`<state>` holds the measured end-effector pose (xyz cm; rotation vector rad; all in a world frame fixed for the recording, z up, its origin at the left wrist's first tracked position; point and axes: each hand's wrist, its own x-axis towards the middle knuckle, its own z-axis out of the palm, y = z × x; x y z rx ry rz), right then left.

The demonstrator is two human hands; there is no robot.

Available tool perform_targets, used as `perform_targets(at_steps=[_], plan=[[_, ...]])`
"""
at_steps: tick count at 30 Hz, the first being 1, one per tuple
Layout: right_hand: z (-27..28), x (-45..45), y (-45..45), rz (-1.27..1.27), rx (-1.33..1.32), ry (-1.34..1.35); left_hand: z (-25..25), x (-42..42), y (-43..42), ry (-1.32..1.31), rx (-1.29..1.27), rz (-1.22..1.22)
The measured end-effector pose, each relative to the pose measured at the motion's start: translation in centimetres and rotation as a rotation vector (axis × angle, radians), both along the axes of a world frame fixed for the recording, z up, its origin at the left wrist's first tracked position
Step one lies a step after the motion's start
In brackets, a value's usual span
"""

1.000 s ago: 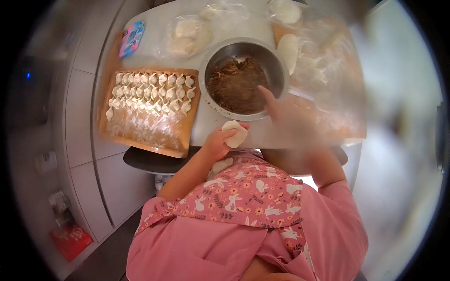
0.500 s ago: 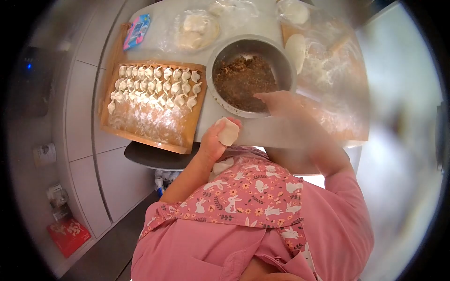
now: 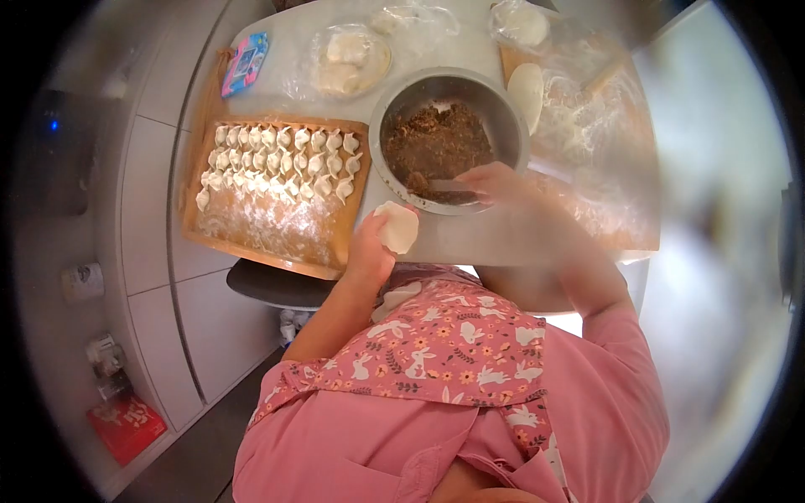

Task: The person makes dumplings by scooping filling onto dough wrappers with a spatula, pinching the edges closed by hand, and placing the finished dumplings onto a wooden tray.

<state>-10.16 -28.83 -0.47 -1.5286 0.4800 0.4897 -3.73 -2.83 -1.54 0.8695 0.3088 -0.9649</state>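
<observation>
A pale table (image 3: 453,243) filled the middle of the kitchen, with light cupboards (image 3: 147,210) running along the left and a dark stool seat (image 3: 281,285) partly under the near edge. On the left of the table lay a wooden tray (image 3: 277,262), its far half lined with rows of white dumplings (image 3: 281,159) and its near half dusted with flour. Just beside it, toward the right, stood a metal bowl (image 3: 499,117) with brown, crumbly filling (image 3: 440,138) across its bottom.

The person wore a pink top and a rabbit-print apron (image 3: 436,344). The left hand (image 3: 366,251) was curled around a thin round wrapper (image 3: 400,230), holding it in front of the bowl, near the tray's right corner; the wrapper's pale face showed. The right hand (image 3: 495,182) was closed over a flat spreader (image 3: 453,185), reaching in at the bowl's near right side. The spreader pointed left over the filling, with a small lump of it at the tip. I couldn't tell whether that hand touched the rim.

Beyond the bowl, to the right, an oval of dough (image 3: 526,96) lay at the edge of a floury board (image 3: 587,126). Farther back on the left sat a clear bag (image 3: 348,63) with pale lumps inside, and near the corner a blue and pink packet (image 3: 245,65).
</observation>
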Motion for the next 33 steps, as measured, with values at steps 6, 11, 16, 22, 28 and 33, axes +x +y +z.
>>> perform_targets(at_steps=[6,11,16,22,28,33], plan=[[1.5,-0.2,-0.3,-0.1,0.108,-0.122,2.9,0.7,-1.3,-0.096,0.01,0.093],[2.3,-1.1,-0.7,-0.155,-0.061,-0.176,2.0,1.7,-4.5,0.133,-0.056,0.124],[6.6,-3.7,3.3,-0.118,-0.843,-0.669,0.6,2.4,-7.0,-0.413,-0.113,-0.028],[7.3,-4.5,6.1,0.133,-1.368,-0.59,2.6,3.8,-9.7,-0.259,-0.278,0.047],[5.1,-5.4,6.6,-0.007,-1.258,-0.443,2.7,4.3,-9.6,-0.29,-0.308,0.082],[7.6,-4.8,6.8,-0.041,-1.276,-0.536,4.4,3.6,-10.0,-0.217,-0.237,0.041]])
